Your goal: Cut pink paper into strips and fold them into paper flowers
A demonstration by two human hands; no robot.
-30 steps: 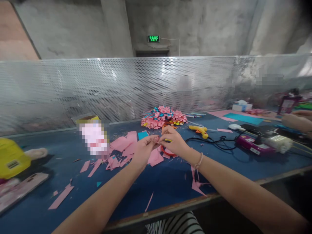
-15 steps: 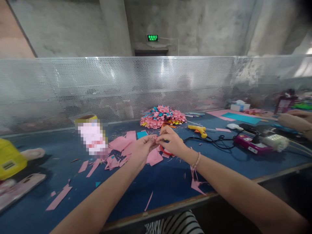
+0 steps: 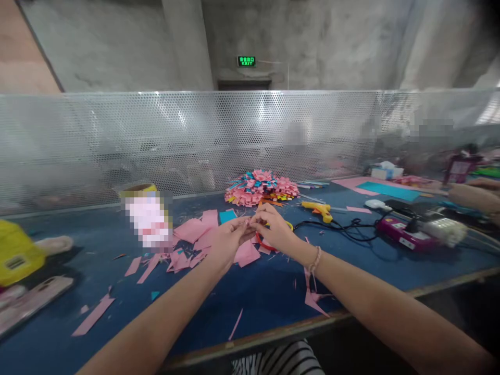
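My left hand (image 3: 231, 235) and my right hand (image 3: 274, 227) meet above the middle of the table, fingertips together. Between them they pinch a small bit of pink paper (image 3: 247, 222), mostly covered by the fingers. Under my right hand, partly hidden, lies a red and yellow ring-shaped thing (image 3: 262, 241). Pink paper sheets (image 3: 191, 229) and cut scraps are spread beside and below my left hand. Just beyond the hands sits a heap of fringed pink, blue and yellow paper (image 3: 253, 190).
A yellow glue gun (image 3: 318, 210) with a black cord lies to the right, near a purple power strip (image 3: 406, 234). A pixelated upright container (image 3: 150, 219) stands left, past a phone (image 3: 35, 304). A perforated metal screen (image 3: 187, 140) closes the back. Another person's hand (image 3: 474, 195) is far right.
Both hands stay together in nearly the same place, with the fingers shifting slightly around the pink paper bit. The view has moved a little.
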